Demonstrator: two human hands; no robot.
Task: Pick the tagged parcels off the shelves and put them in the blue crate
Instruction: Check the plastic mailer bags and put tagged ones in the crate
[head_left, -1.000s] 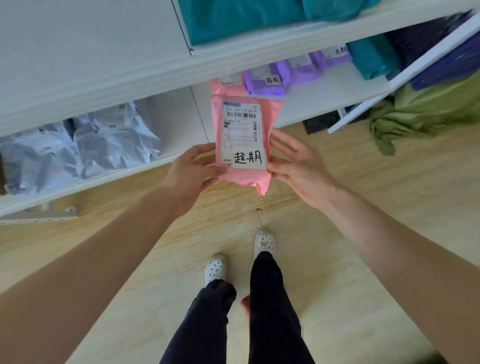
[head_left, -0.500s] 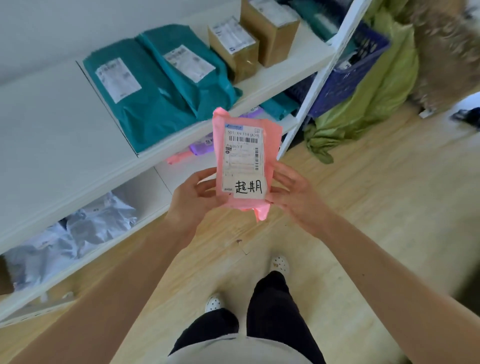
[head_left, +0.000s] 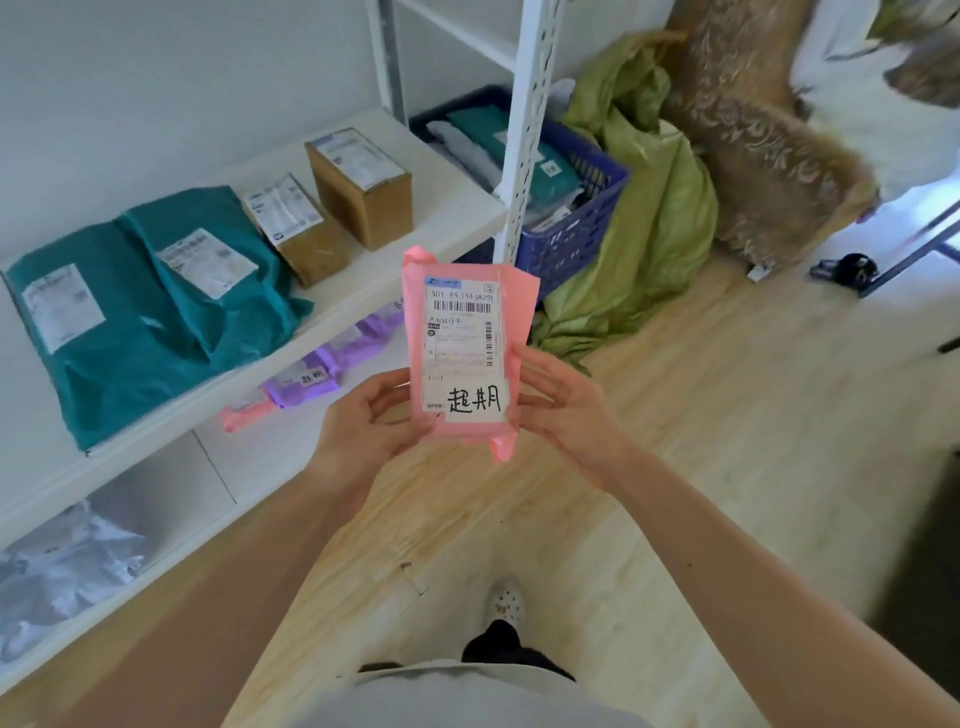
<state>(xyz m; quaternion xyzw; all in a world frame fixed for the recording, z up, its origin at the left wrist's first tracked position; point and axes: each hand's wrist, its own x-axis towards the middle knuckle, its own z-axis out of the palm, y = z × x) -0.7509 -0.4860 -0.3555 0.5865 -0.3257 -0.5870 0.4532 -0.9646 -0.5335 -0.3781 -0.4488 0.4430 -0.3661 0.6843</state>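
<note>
Crate, blue plastic (head_left: 576, 244), partly hidden behind the white upright (head_left: 530, 104) at the shelving's end. It holds teal and pale grey mailers (head_left: 478, 130), loosely stacked (labels too small to read). Green sack (head_left: 660, 218) slumped against its right side.

Middle shelf (head_left: 447, 208): pair of teal mailers (head_left: 156, 312) and two cardboard boxes (head_left: 358, 187), all labelled. Shelf below: purple parcels (head_left: 311, 376) with handwritten tags. Bottom shelf: grey mailers (head_left: 62, 566).

Pink parcel (head_left: 465, 343), the item in hand: held upright in mid-air over the wood floor, in front of the shelves and well apart from the crate. Its printed label and handwritten tag (head_left: 475, 400) face the camera.

Change since half a second ago: the view has swung right, so the crate shows almost whole instead of as a corner. The two-handed hold is the same.

Left hand (head_left: 363, 421): fingers curled about the parcel's lower left edge. Right hand (head_left: 566, 405): fingers lightly bent, pinching the lower right edge. Both forearms bare, reaching forward.
</note>
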